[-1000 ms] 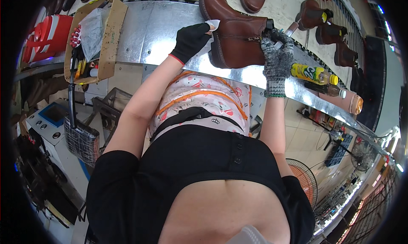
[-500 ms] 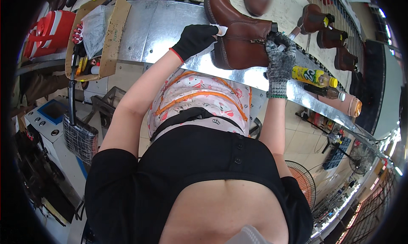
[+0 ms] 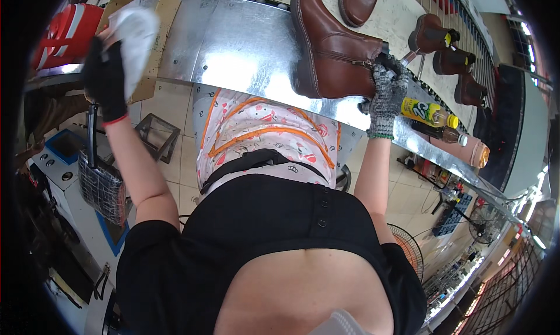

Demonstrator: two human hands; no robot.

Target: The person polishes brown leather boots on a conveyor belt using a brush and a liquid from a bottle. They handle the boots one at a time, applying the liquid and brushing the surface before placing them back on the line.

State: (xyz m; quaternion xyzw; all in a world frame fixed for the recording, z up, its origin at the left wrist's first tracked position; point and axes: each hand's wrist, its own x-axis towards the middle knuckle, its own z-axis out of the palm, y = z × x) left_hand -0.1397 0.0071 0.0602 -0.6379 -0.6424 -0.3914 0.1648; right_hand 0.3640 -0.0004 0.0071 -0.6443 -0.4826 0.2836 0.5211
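We look down on a shiny metal ledge [image 3: 233, 40] that runs alongside a pale conveyor belt [image 3: 396, 20], its near edge curving down to the right. Below it we see a tiled floor [image 3: 402, 189], with a grey machine [image 3: 76, 177] at the left and two fans, one orange [image 3: 406, 250] and one dark [image 3: 484, 224], at the right. A cardboard box [image 3: 156, 55] sits at the ledge's left end, a red container [image 3: 70, 34] just beyond it.

Along the ledge's right stretch, near our right wrist, we have a yellow-labelled bottle [image 3: 420, 110], a dark bottle [image 3: 437, 132] and a pinkish bottle [image 3: 464, 151] in a row. More brown boots [image 3: 431, 36] are spread over the belt.

Our hands are well apart. The right hand [image 3: 388, 96], in grey knit, is clamped on the shaft top of a brown boot [image 3: 338, 49], which lies on its side across the ledge, heel by the near edge, toe past the far one. Our black-gloved left hand [image 3: 106, 75] and a blurred white cloth [image 3: 135, 40] hide much of the box; we cannot tell whether its fingers grip the cloth.
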